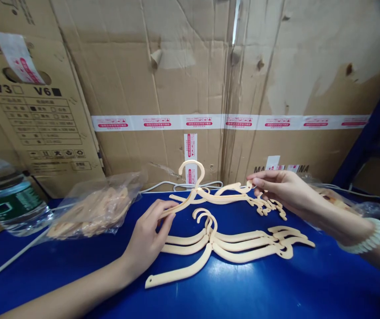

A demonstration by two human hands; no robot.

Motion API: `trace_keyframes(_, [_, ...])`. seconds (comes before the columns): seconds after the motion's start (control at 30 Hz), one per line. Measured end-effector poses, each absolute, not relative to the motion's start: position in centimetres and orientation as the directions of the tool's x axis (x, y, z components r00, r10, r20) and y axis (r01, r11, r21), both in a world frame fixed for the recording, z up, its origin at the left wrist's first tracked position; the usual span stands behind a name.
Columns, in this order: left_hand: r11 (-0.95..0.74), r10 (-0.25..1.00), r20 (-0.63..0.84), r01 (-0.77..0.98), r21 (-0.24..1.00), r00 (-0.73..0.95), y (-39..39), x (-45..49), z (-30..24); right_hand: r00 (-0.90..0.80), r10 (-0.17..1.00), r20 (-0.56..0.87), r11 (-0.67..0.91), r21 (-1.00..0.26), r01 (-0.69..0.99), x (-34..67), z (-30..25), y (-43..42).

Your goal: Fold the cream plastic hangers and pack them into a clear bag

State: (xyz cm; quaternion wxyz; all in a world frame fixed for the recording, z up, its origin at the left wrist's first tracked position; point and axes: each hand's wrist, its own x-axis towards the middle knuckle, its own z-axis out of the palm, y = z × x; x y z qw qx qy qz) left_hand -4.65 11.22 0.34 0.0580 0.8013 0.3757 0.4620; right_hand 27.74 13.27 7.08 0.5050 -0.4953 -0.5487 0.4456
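My left hand pinches one arm of a cream plastic clothes hanger, whose hook points up. The hanger's other arm reaches right, toward my right hand. There, my right thumb and fingertips close on a small cream plastic piece by the hanger's right end; whether the two are joined I cannot tell. Nearer to me, several matching hangers lie overlapped, with curved end pieces at their right. Small wavy cream parts lie below my right hand.
A clear bag of cream parts lies on the blue tabletop at left, beside a water bottle. Another plastic bag is behind my right wrist. White cable crosses the left side. Cardboard stands behind.
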Motion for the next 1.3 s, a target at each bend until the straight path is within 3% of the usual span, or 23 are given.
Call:
trace_keyframes(0.17, [-0.702, 0.671, 0.68, 0.548, 0.455, 0.296, 11.1, -4.7, 0.3, 0.037, 0.994, 0.103, 0.102, -0.994, 0.032, 27.8, 6.4, 13.6])
trace_keyframes(0.47, [-0.713, 0.66, 0.686, 0.542, 0.444, 0.306, 11.3, -4.7, 0.3, -0.062, 0.996, 0.068, 0.067, -0.998, -0.011, 27.7, 5.2, 13.9])
trace_keyframes(0.7, [-0.713, 0.658, 0.69, 0.544, 0.442, 0.302, 11.3, -4.7, 0.3, -0.113, 0.993, 0.023, 0.007, -0.99, -0.138, 27.1, 5.2, 13.6])
trace_keyframes(0.87, [-0.715, 0.654, 0.696, 0.543, 0.441, 0.296, 11.4, -4.6, 0.3, -0.055, 0.999, -0.002, -0.015, -0.97, -0.242, 27.1, 4.6, 13.9])
trace_keyframes(1.1, [-0.698, 0.671, 0.68, 0.56, 0.445, 0.296, 11.4, -4.6, 0.3, -0.188, 0.981, -0.048, -0.068, -0.993, -0.101, 27.2, 5.3, 13.5])
trace_keyframes(1.3, [-0.714, 0.645, 0.699, 0.57, 0.406, 0.309, 11.4, -4.6, 0.3, -0.273, 0.956, -0.108, -0.134, -0.988, -0.077, 27.8, 6.3, 13.5])
